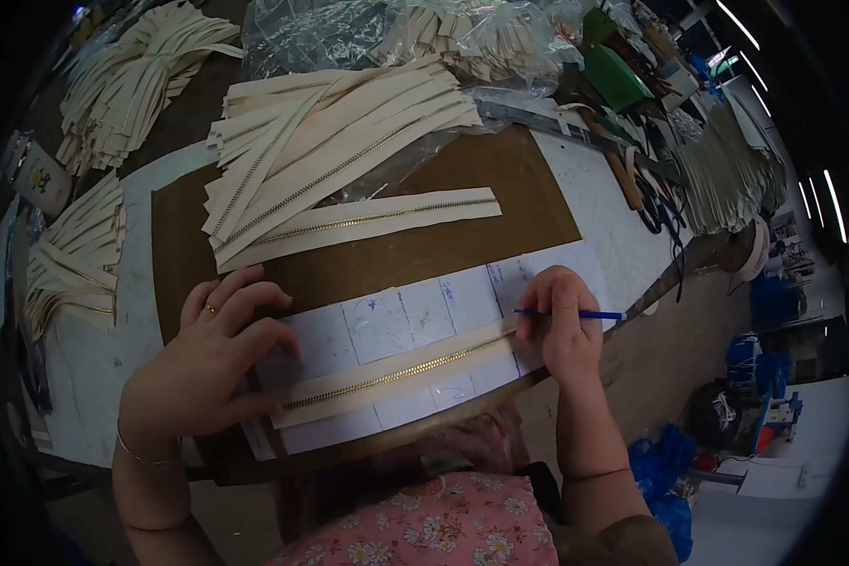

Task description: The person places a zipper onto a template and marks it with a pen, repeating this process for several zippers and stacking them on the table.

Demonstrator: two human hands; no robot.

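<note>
A cream zipper strip with gold teeth (396, 374) lies along a row of white paper squares (387, 325) on a brown board (424, 250). My left hand (212, 354) presses flat on the strip's left end, fingers spread. My right hand (566, 325) grips a blue pen (575, 314) at the strip's right end, the tip touching the strip. A second single zipper strip (368, 226) lies further back on the board.
A pile of cream zipper strips (330, 132) lies behind the board, with more bundles at far left (75, 255) and back left (141, 75). Clear plastic bags (368, 28), green items (618, 75), scissors (656, 212) and a grey bundle (731, 174) crowd the right back.
</note>
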